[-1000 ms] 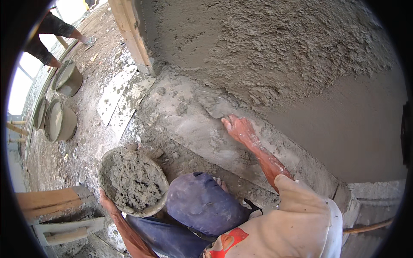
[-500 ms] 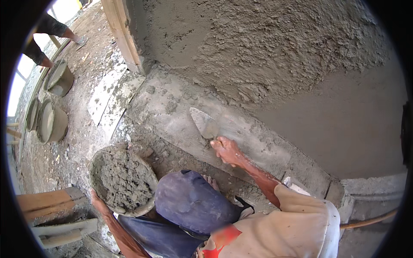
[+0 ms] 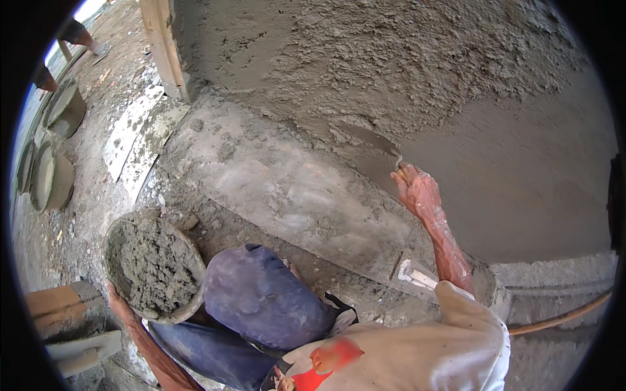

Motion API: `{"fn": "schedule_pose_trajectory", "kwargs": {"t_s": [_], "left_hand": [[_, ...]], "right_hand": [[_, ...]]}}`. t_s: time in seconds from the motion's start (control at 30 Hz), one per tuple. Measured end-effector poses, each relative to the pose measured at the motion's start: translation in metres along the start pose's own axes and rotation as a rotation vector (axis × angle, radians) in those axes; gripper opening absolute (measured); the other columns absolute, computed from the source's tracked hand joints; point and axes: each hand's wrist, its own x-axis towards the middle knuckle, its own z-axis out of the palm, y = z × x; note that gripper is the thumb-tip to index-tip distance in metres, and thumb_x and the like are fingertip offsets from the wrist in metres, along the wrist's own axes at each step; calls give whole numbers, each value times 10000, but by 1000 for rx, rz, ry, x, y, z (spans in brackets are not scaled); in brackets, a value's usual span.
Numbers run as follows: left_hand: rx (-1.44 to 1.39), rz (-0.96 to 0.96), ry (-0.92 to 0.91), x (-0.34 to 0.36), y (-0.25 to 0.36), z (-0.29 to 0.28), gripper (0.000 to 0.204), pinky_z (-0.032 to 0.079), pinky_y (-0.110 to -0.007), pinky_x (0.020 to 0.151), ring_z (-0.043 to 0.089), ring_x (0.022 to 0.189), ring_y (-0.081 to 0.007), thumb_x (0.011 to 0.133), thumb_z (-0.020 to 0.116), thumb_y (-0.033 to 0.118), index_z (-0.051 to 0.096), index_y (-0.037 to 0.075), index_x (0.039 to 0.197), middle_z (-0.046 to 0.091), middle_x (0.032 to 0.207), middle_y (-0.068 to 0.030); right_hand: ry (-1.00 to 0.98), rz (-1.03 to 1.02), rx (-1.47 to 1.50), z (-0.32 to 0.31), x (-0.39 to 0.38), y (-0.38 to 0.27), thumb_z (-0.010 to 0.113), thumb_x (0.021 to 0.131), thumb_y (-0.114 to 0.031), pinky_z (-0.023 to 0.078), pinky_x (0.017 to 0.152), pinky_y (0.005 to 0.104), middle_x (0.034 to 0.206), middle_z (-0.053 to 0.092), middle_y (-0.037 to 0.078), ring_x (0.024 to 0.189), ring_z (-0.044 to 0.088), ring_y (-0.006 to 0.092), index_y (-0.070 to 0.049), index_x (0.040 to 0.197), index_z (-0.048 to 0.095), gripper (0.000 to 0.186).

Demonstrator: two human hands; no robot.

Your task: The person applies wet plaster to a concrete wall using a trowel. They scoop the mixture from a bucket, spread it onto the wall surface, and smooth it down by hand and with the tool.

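Note:
My right hand [image 3: 417, 192] grips a trowel [image 3: 365, 137], its blade held against the wet grey mortar on the wall, where the rough coat [image 3: 417, 58] meets the smoother one [image 3: 521, 182]. My left hand [image 3: 120, 301] is curled on the near-left side of a round bucket [image 3: 190, 257] heaped with mortar [image 3: 147, 264], beside my bent blue-trousered knee [image 3: 267, 296]. A pale board [image 3: 287, 202] lies along the wall's foot. A tool with a whitish handle [image 3: 417, 277] lies by my right forearm.
A wooden post [image 3: 156, 45] stands at the wall's left end. Further left are mortar buckets [image 3: 62, 176], splattered sheets [image 3: 137, 130] and another person's legs [image 3: 78, 36]. Wooden pieces [image 3: 55, 306] lie at lower left, a long stick [image 3: 561, 313] at right.
My right hand has moved up and right with the trowel, from over the board to against the wall. My left hand stays on the bucket while the view has shifted.

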Motion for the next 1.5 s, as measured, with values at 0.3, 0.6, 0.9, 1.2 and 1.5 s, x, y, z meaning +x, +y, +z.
{"fn": "schedule_pose_trajectory", "kwargs": {"t_s": [0.3, 0.6, 0.9, 1.2, 1.5], "left_hand": [[179, 83, 103, -10, 14, -5, 589, 524, -399, 979, 686, 1066, -265, 1087, 523, 460, 646, -69, 1317, 707, 1233, -139], [220, 146, 112, 11, -3, -17, 547, 512, -398, 1018, 691, 1093, -270, 1103, 497, 415, 649, -61, 1326, 709, 1249, -134], [432, 283, 234, 7, 14, -41, 571, 517, -387, 973, 691, 1039, -242, 1102, 492, 432, 674, -80, 1278, 723, 1182, -121], [220, 240, 153, 10, 15, -21, 592, 521, -394, 995, 686, 1085, -249, 1101, 492, 453, 647, -73, 1324, 707, 1240, -127], [243, 126, 128, -6, 23, -31, 598, 531, -381, 1014, 681, 1120, -247, 1096, 525, 466, 629, -71, 1335, 690, 1294, -120]], "right_hand": [[152, 25, 186, -3, -31, -36, 669, 1010, -363, 583, 858, 501, 1101, 740, 269, 990, 739, 437, -1, 1258, 692, 440], [-850, 60, 1033, 181, 10, -201, 669, 1018, -398, 566, 616, 422, 930, 727, 172, 699, 711, 274, -2, 1189, 668, 431], [-1204, 200, 1753, 242, 65, -344, 602, 1069, -342, 459, 420, 296, 738, 562, 22, 518, 568, 120, -35, 1094, 618, 308], [-982, 542, 2149, 280, 201, -415, 518, 1093, -370, 451, 463, 302, 744, 519, 4, 543, 502, 127, -46, 1074, 586, 332], [-711, 796, 2295, 270, 101, -309, 565, 1079, -448, 425, 440, 289, 749, 524, -2, 512, 479, 117, -95, 1071, 556, 353]]}}
